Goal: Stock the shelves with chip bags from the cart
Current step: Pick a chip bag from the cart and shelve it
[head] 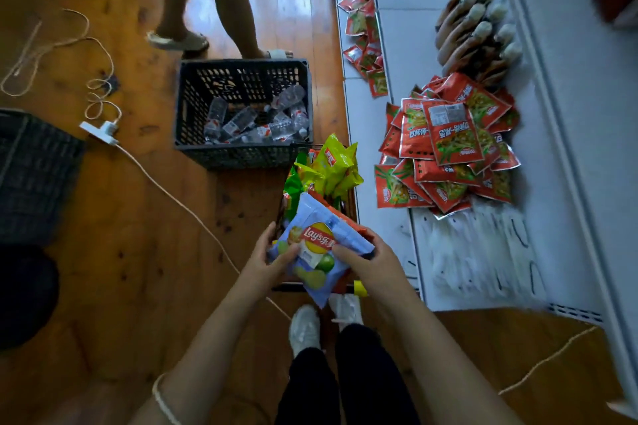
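A pale-blue, glossy foil chip bag with a red-and-yellow logo and lime print [316, 250] is held between both hands just above the cart of chip bags [319, 183]. The left hand [267, 260] is curled round the bag's left edge, thumb laid across the printed face; the right hand [367, 260] pinches the bag's right upper edge, fingers bent over the film. The bag's long axis is judged to run from beyond the fingertips back toward the wrists, tilted slightly right at the near end. The white metal shelf [483, 262] lies to the right of the fingers, so the right hand is the nearer one for placing. Beyond and right of the fingertips a heap of flat red foil snack packets [448, 145] is already spread on that shelf. Further yellow and green crinkled chip bags [336, 166] stand puffed just past the fingertips. The film appears slick, pillowy and easily crushed.
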### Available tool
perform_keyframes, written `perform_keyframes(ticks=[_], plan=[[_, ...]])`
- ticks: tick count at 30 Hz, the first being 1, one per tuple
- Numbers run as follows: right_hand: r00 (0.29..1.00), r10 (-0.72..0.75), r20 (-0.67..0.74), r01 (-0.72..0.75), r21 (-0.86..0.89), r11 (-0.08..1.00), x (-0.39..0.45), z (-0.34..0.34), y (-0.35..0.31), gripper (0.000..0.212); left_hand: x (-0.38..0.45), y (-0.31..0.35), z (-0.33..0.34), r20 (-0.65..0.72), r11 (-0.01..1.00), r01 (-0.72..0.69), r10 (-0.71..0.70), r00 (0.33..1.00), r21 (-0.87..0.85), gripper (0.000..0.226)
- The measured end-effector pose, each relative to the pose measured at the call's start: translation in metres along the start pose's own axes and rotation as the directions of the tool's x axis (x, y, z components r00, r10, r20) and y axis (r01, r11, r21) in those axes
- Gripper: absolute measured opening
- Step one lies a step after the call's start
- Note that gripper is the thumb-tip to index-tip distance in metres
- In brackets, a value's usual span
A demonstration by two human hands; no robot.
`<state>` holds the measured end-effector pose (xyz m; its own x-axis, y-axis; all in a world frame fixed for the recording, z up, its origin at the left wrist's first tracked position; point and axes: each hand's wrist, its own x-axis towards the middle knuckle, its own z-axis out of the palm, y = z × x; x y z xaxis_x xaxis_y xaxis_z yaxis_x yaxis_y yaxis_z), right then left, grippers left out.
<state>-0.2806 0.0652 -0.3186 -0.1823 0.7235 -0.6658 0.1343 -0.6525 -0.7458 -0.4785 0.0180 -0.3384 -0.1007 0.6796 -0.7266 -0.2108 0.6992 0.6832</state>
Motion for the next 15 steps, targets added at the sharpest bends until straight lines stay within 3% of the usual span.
perform_keyframes(ticks=[2, 4, 5, 8, 10, 13, 15], plan=[[0.998, 0.061, 0.011, -0.062, 0.072, 0.995, -0.037, 0.009, -0.004, 0.074, -0.040, -0.001, 0.003, 0.016, 0.987, 0.056, -0.054, 0.998, -0.153, 0.114], [0.995, 0.083, 0.050, -0.089, 0.117, 0.989, -0.076, 0.016, -0.013, 0.074, -0.083, -0.001, 0.009, 0.036, 0.967, 0.061, -0.053, 0.998, -0.247, 0.084], [0.993, 0.084, 0.083, -0.092, 0.102, 0.990, -0.096, 0.017, -0.019, 0.069, -0.102, -0.003, 0.012, 0.043, 0.962, 0.048, -0.038, 0.998, -0.269, 0.080], [0.973, 0.086, 0.215, -0.102, 0.064, 0.993, -0.150, 0.013, -0.038, 0.054, -0.158, 0.001, 0.019, 0.053, 0.959, 0.024, -0.010, 0.999, -0.282, 0.087], [0.956, 0.078, 0.282, -0.080, -0.004, 0.997, -0.180, 0.003, -0.051, 0.048, -0.191, 0.003, 0.024, 0.062, 0.959, -0.005, 0.023, 0.998, -0.282, 0.073], [0.944, 0.091, 0.318, -0.060, -0.106, 0.993, -0.218, -0.024, -0.067, 0.078, -0.230, 0.009, 0.035, 0.068, 0.974, -0.078, 0.094, 0.993, -0.213, 0.070], [0.915, 0.081, 0.395, -0.024, -0.149, 0.989, -0.241, -0.044, -0.079, 0.076, -0.250, 0.016, 0.044, 0.053, 0.983, -0.163, 0.168, 0.984, -0.082, 0.074]])
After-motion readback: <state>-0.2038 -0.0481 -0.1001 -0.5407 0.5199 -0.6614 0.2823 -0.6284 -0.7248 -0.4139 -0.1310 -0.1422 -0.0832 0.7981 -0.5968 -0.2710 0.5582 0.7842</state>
